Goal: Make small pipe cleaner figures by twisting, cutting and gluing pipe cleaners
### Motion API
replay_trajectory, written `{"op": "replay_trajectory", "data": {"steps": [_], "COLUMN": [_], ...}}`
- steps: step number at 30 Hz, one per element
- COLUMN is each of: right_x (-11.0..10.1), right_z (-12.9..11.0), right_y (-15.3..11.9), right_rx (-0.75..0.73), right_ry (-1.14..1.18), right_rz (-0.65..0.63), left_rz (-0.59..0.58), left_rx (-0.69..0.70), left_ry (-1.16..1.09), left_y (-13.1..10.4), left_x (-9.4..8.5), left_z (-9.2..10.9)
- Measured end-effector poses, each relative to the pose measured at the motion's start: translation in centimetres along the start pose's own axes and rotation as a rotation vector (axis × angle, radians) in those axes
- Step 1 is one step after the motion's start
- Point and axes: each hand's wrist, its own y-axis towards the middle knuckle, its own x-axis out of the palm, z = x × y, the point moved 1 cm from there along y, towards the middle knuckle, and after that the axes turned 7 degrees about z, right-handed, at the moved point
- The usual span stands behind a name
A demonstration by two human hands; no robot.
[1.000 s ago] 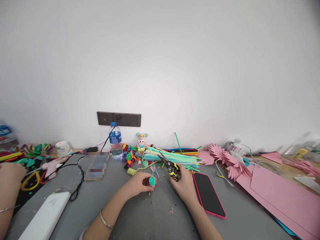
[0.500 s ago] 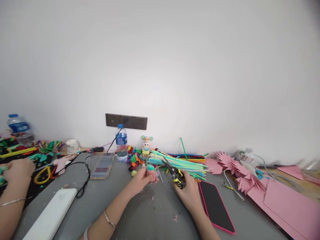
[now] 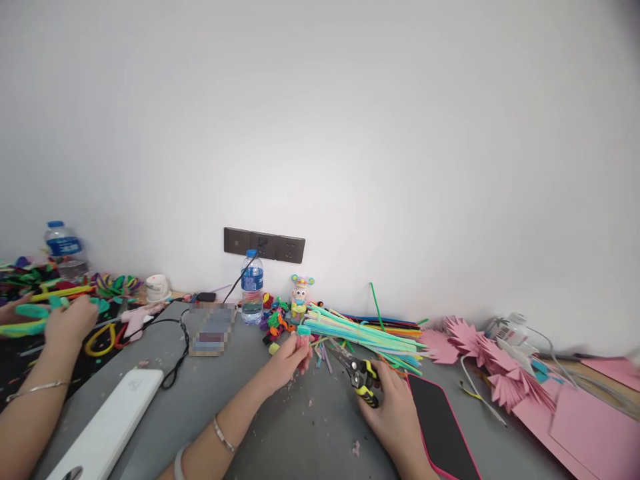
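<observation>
My left hand (image 3: 286, 363) is closed around a small pink and turquoise fuzzy piece (image 3: 303, 331), whose turquoise top shows above the fingers. In my right hand (image 3: 393, 400) is a pair of black and yellow scissors-like pliers (image 3: 359, 375), blades pointing up and left towards the left hand, apart from the piece. Just beyond both hands lies a bundle of pipe cleaners (image 3: 365, 332), mostly pale green and turquoise. A small figurine (image 3: 301, 297) with big eyes stands behind the bundle's left end.
A pink-edged phone (image 3: 443, 427) lies right of my right hand, near pink folded paper (image 3: 505, 373). On the left are a water bottle (image 3: 252, 287), a white power bank-like box (image 3: 107, 423), black cables (image 3: 173, 377) and a co-worker's hand (image 3: 73, 323) holding turquoise strips. Pink scraps (image 3: 355, 448) dot the grey table.
The view has shifted slightly left. My right hand with the pliers has moved a little lower, and the left hand's fingers cover more of the fuzzy piece. The co-worker's hands have moved too.
</observation>
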Motion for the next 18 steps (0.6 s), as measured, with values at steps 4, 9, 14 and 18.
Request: {"op": "replay_trajectory", "data": {"steps": [4,9,14,18], "right_x": [0.0,0.4,0.5,0.1], "right_z": [-0.8,-0.5,0.3,0.1], "right_y": [0.3,0.7,0.3,-0.2], "right_rx": [-0.033,0.065,0.208,0.192], "right_ry": [-0.068,-0.186,-0.251,-0.248], "right_rz": [-0.04,0.0,-0.04,-0.035], "left_rz": [-0.105,-0.018,0.072,0.082], "left_rx": [0.015,0.036,-0.009,-0.039], "left_ry": [0.036,0.102,0.078,-0.03], "left_y": [-0.4,-0.7,-0.4,0.2], "left_x": [0.4,0.2,-0.4,-0.5], "left_z": [0.3,0.8,0.3,-0.3]}}
